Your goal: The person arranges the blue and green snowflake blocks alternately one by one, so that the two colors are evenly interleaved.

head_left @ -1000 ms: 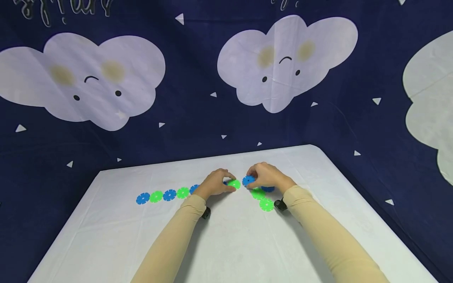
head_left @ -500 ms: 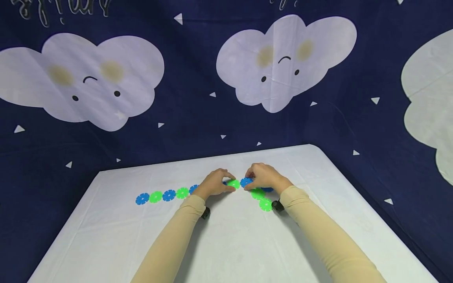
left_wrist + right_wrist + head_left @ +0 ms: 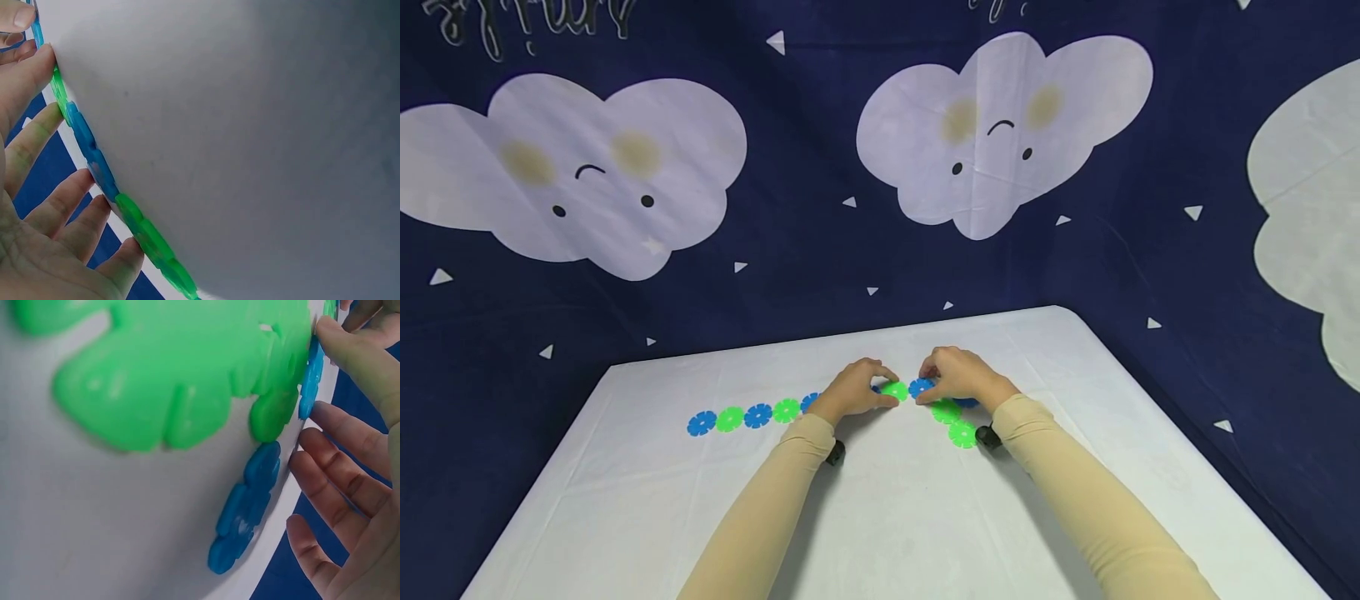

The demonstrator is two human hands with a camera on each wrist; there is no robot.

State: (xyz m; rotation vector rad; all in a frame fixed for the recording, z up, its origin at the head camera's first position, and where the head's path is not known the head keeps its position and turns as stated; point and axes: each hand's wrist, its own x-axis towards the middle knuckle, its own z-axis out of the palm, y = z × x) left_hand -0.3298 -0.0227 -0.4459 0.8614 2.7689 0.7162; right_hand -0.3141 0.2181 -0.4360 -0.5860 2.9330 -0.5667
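In the head view, my left hand [image 3: 852,389] pinches a green notched plastic disc [image 3: 895,391] between thumb and index finger. It sits at the right end of a row of alternating blue and green discs, partly hidden by that hand. My right hand [image 3: 958,372] pinches a blue disc [image 3: 919,388], its edge facing the green one. Whether the two rims touch, I cannot tell. The left wrist view shows the pinched green disc [image 3: 59,90] nearly edge-on. In the right wrist view, thumb and finger grip the blue disc [image 3: 310,381].
Under the right forearm side lie two green discs, a farther one [image 3: 946,411] and a nearer one [image 3: 962,434], plus a blue disc [image 3: 967,402] partly covered. The row's left end is a blue disc [image 3: 702,423]. A white-covered table [image 3: 887,517] meets a dark blue cloud-print cloth [image 3: 805,250].
My right hand has shifted slightly left with the blue disc, bringing it closer to the green disc. The left hand has stayed almost still, keeping its pinch.
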